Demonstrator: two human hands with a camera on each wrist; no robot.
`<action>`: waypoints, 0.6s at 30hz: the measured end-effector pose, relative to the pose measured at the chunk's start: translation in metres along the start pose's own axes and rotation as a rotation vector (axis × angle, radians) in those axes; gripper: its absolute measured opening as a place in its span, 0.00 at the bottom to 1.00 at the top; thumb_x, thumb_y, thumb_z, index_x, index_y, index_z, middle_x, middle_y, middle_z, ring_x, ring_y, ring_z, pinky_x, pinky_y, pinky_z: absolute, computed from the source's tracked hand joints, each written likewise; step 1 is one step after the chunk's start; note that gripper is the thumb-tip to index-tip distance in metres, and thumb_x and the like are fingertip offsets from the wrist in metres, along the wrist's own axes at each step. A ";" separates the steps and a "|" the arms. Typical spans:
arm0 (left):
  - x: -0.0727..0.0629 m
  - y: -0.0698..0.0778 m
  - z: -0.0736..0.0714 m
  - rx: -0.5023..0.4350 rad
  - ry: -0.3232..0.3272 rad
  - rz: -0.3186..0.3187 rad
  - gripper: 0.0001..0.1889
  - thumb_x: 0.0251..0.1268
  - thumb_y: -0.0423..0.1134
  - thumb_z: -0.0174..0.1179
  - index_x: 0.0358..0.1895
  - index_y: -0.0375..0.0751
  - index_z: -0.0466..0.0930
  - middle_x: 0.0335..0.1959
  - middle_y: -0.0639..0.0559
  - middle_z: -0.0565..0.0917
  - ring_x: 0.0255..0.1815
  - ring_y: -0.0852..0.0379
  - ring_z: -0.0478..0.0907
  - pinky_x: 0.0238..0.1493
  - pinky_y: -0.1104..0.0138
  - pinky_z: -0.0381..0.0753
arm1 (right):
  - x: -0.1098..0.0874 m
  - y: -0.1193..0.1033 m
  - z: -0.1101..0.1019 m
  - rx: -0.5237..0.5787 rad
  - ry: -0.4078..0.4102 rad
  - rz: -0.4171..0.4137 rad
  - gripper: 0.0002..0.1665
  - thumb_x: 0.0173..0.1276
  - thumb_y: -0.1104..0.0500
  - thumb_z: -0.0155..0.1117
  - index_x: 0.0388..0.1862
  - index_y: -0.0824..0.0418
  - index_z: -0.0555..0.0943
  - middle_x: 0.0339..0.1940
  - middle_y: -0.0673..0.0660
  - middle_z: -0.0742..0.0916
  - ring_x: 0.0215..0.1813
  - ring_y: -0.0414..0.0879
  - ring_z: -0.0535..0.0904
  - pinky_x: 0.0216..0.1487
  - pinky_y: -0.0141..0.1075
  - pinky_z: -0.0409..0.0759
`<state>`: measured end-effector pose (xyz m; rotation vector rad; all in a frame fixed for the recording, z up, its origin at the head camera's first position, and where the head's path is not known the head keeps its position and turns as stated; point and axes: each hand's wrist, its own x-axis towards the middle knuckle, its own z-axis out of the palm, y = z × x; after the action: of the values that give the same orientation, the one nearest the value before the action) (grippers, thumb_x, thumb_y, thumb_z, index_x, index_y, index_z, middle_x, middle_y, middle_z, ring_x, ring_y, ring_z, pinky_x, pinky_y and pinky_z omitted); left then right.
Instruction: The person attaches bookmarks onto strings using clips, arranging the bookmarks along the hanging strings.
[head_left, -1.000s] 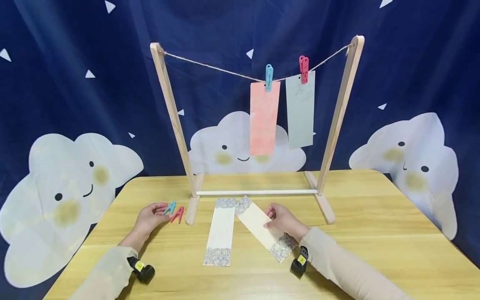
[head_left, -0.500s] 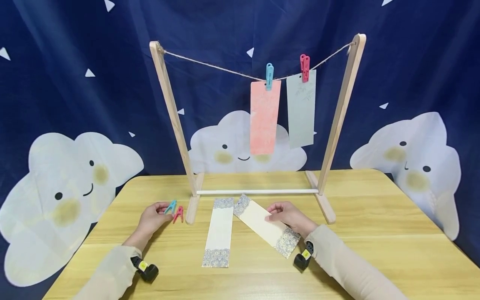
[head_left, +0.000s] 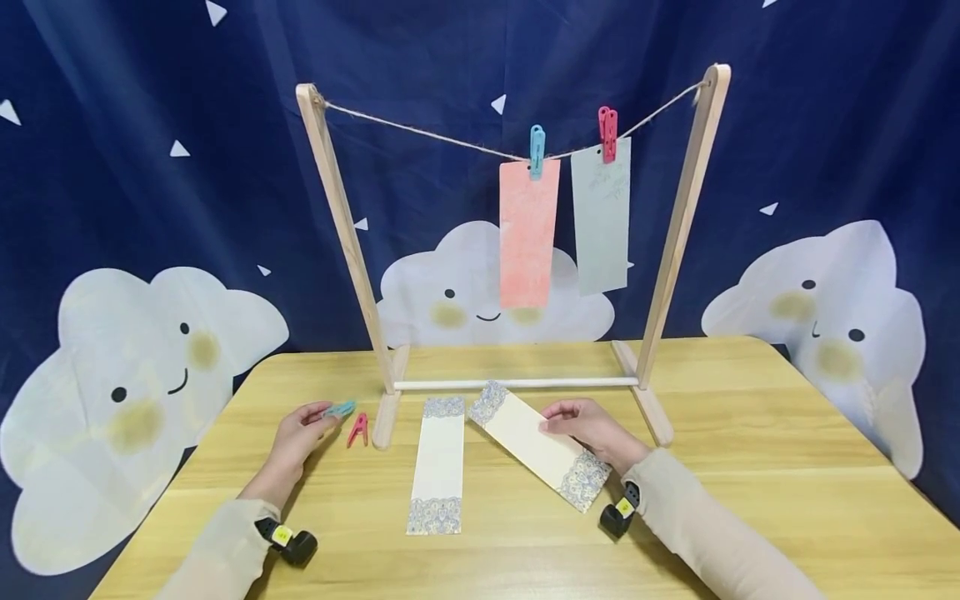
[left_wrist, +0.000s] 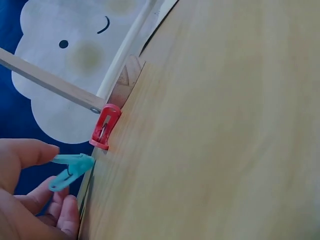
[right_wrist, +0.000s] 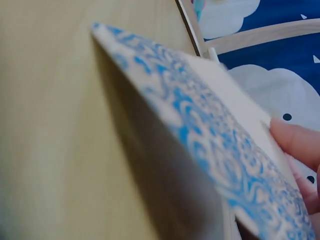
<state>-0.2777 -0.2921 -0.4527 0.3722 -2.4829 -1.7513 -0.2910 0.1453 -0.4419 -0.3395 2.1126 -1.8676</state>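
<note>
At the left of the table, my left hand (head_left: 302, 435) pinches a light-blue clothespin (left_wrist: 72, 169) between thumb and fingers. A red clothespin (head_left: 358, 429) lies on the table just right of that hand. My right hand (head_left: 592, 432) grips the long edge of a cream bookmark (head_left: 528, 437) with blue lace-patterned ends. This bookmark slants, and in the right wrist view its near end is raised over the table with a shadow beneath. A second, similar bookmark (head_left: 438, 462) lies flat on the table to its left.
Behind stands a wooden frame (head_left: 682, 225) with a sagging string (head_left: 420, 132). From it hang a pink bookmark (head_left: 527, 242) under a blue clothespin (head_left: 537, 150) and a grey one under a red clothespin (head_left: 608, 137). A white rod (head_left: 517, 384) joins the feet.
The right hand has shifted right, lifting the slanted bookmark away from the flat one. The left hand has turned the blue clothespin flatter and away from the red one.
</note>
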 end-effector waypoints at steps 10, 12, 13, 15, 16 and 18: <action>0.002 0.010 -0.005 -0.202 0.009 0.031 0.29 0.69 0.41 0.55 0.66 0.27 0.62 0.36 0.70 0.74 0.37 0.69 0.73 0.43 0.75 0.76 | 0.003 -0.006 0.005 0.060 0.021 -0.075 0.12 0.61 0.68 0.63 0.42 0.75 0.79 0.28 0.48 0.84 0.31 0.39 0.77 0.32 0.28 0.77; 0.001 0.013 -0.005 -0.197 -0.018 0.053 0.30 0.69 0.44 0.54 0.67 0.29 0.61 0.40 0.69 0.74 0.41 0.70 0.73 0.47 0.75 0.75 | 0.004 -0.007 0.007 0.069 0.036 -0.093 0.12 0.61 0.68 0.63 0.42 0.75 0.79 0.28 0.48 0.84 0.30 0.39 0.78 0.32 0.29 0.77; 0.000 0.015 -0.005 -0.193 -0.029 0.064 0.30 0.70 0.45 0.54 0.67 0.29 0.61 0.42 0.69 0.74 0.42 0.71 0.72 0.48 0.75 0.75 | 0.005 -0.008 0.008 0.068 0.046 -0.099 0.11 0.61 0.68 0.63 0.42 0.74 0.79 0.28 0.48 0.84 0.30 0.39 0.78 0.31 0.29 0.77; 0.000 0.019 -0.004 -0.186 -0.052 0.089 0.31 0.70 0.47 0.53 0.68 0.30 0.60 0.48 0.67 0.73 0.45 0.73 0.71 0.51 0.75 0.73 | 0.006 -0.010 0.009 0.067 0.067 -0.108 0.09 0.62 0.68 0.63 0.41 0.71 0.80 0.28 0.47 0.84 0.30 0.39 0.78 0.31 0.29 0.76; 0.000 0.021 -0.003 -0.185 -0.059 0.099 0.32 0.70 0.48 0.53 0.68 0.30 0.60 0.49 0.67 0.73 0.46 0.75 0.70 0.52 0.76 0.72 | 0.007 -0.011 0.010 0.067 0.080 -0.111 0.08 0.62 0.67 0.63 0.40 0.69 0.81 0.28 0.47 0.84 0.30 0.39 0.78 0.31 0.29 0.76; 0.000 0.025 -0.002 -0.179 -0.076 0.118 0.32 0.69 0.48 0.53 0.68 0.30 0.61 0.49 0.68 0.73 0.47 0.77 0.70 0.52 0.76 0.73 | 0.009 -0.013 0.012 0.067 0.104 -0.119 0.06 0.62 0.67 0.63 0.39 0.66 0.82 0.27 0.46 0.85 0.30 0.38 0.78 0.33 0.29 0.76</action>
<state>-0.2808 -0.2855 -0.4286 0.1445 -2.3176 -1.9523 -0.2952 0.1293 -0.4305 -0.3676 2.1324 -2.0599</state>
